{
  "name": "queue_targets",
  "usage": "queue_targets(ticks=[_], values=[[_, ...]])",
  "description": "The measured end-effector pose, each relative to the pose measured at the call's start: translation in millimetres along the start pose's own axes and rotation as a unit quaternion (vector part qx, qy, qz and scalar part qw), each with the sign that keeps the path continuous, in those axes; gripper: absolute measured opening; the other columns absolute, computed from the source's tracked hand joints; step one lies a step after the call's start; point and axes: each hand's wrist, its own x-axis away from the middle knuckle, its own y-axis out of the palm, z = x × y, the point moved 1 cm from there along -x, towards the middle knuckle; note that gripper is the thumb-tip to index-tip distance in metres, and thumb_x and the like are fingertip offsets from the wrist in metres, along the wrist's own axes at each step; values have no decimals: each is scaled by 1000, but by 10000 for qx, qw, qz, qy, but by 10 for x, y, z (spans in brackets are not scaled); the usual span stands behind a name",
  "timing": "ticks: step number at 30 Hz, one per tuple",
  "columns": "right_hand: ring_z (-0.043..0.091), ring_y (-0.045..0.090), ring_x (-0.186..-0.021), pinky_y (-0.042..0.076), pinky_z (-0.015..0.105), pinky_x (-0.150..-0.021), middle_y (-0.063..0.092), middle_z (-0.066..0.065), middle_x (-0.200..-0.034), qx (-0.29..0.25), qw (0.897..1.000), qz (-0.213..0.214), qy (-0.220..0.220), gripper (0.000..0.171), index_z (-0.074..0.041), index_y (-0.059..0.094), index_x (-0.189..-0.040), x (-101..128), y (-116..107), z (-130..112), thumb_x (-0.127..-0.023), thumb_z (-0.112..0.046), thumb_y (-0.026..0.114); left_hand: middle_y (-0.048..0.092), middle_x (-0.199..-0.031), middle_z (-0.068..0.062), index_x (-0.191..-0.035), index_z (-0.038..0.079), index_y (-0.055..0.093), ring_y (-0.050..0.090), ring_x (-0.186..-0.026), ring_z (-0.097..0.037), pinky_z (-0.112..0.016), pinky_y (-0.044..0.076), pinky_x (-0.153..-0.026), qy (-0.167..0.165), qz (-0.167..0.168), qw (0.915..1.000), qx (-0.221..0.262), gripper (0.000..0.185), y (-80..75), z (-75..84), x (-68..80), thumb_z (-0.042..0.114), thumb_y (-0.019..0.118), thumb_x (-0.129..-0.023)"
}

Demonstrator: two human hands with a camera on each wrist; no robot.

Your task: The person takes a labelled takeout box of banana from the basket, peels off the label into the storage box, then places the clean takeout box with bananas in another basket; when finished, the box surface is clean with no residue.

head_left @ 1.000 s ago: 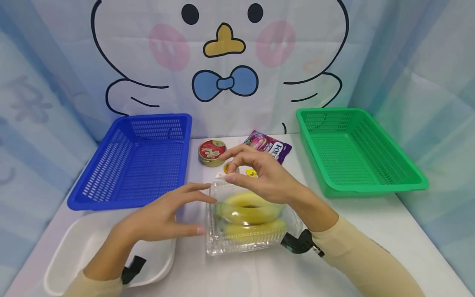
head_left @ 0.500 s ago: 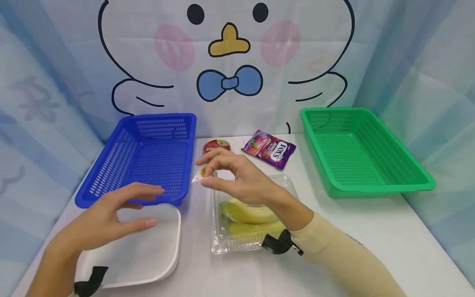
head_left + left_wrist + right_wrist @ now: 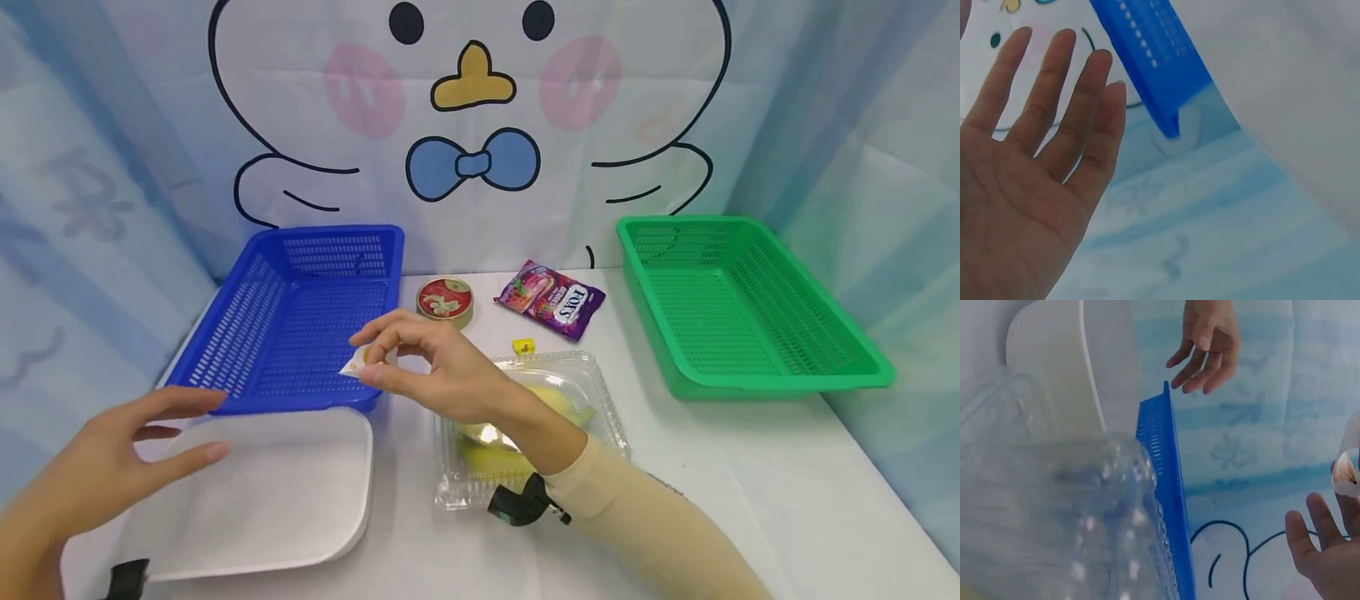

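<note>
Small packet up, over the blue basket

My right hand (image 3: 442,379) pinched the small packet (image 3: 354,364) above the blue basket (image 3: 300,321); left hand (image 3: 112,467) hovered slack-fingered, holding nothing. Lowering and releasing seemed next.

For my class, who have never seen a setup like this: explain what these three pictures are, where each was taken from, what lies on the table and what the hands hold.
No machine here: a person works with two bare hands. The big picture comes from a camera on the head; the two smaller ones come from cameras on each wrist. On the white table lie a blue basket, a green basket, a white tray, a clear box of bananas, a round tin, a purple candy bag and a small yellow piece. The right hand pinches a small sticker over the blue basket's edge. The left hand hovers open, holding nothing.
</note>
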Motion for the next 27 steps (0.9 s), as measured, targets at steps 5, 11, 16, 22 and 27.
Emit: queue_targets(ticks=[5, 11, 16, 22, 27], values=[[12, 56, -125, 50, 33, -107, 61, 11, -131, -109, 9999, -53, -80, 4, -2, 66, -98, -79, 112, 3, -99, -6, 67, 49, -142, -34, -147, -1, 48, 46, -122, -54, -71, 47, -88, -510, -430, 9977, -95, 74, -52, -236, 96, 42, 76, -93], [10, 53, -126, 49, 31, -107, 60, 11, -133, -230, 9997, -118, 58, 1, -4, 66, -100, -135, 241, 11, -99, -4, 65, 27, -149, -39, -155, -2, 29, 38, -122, -61, -75, 45, -88, -819, -1265, 9885, 134, 86, 12, -517, 158, 42, 73, -96], [10, 52, -127, 50, 29, -106, 59, 12, -133, -274, 9994, -186, 57, 2, -4, 65, -101, -169, 360, 32, -99, -5, 66, 10, -153, -44, -160, 2, 16, 40, -119, -68, -71, 50, -89, -1201, -1901, 9735, 427, 98, 137, -687, 200, 44, 74, -94], [7, 50, -129, 49, 27, -105, 60, 12, -133, -300, 9993, -170, 152, 4, -3, 65, -102, -235, 522, 34, -100, -7, 66, -1, -154, -47, -163, 2, 8, 48, -114, -67, -68, 54, -86, -1168, -2193, 9679, 377, 108, 184, -796, 250, 50, 75, -92], [5, 49, -130, 48, 24, -105, 60, 7, -133, -222, 9990, -213, 333, 7, -4, 66, -103, -299, 670, 38, -100, -11, 66, -7, -157, -45, -164, 5, 9, 34, -119, -70, -73, 51, -77, -796, -2136, 9728, 422, 108, 239, -848, 265, 44, 78, -91]])
